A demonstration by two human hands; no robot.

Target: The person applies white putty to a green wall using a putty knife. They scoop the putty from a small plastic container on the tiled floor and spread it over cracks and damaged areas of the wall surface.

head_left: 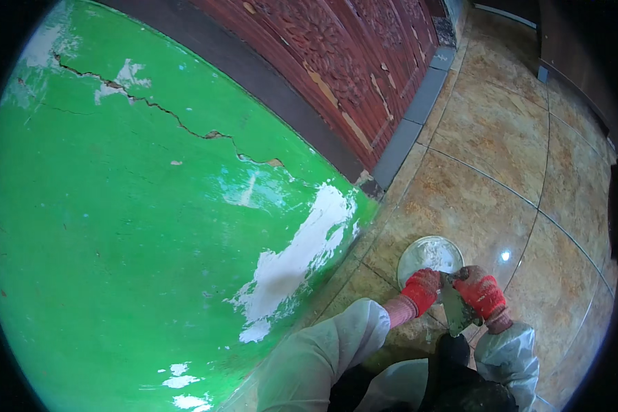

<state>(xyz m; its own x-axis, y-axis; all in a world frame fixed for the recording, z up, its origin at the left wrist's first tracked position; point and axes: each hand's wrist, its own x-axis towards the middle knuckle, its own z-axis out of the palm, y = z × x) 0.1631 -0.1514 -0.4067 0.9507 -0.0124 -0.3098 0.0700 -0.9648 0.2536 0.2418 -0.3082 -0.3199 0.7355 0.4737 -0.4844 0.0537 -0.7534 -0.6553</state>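
Observation:
In front of me, both hands meet just past the near rim of a round bucket (pixel 430 239) with white paste in it. My left hand (pixel 421 288), in a red knitted glove, is closed beside the bucket's near side; whatever its fingers hold is hidden. A paste-smeared putty knife (pixel 458 307) with a wide, flat blade points down toward me between the hands. My right hand (pixel 481 292), gloved alike, is closed at the knife's narrow upper end.
To the left is a green wall (pixel 117 226) with a long crack (pixel 165 110) and a white filled patch (pixel 292 257). A carved reddish-brown door (pixel 329 62) with peeling finish stands beyond. Brown tiles (pixel 481 185) cover the floor. Dark furniture (pixel 577 69) lines the far right.

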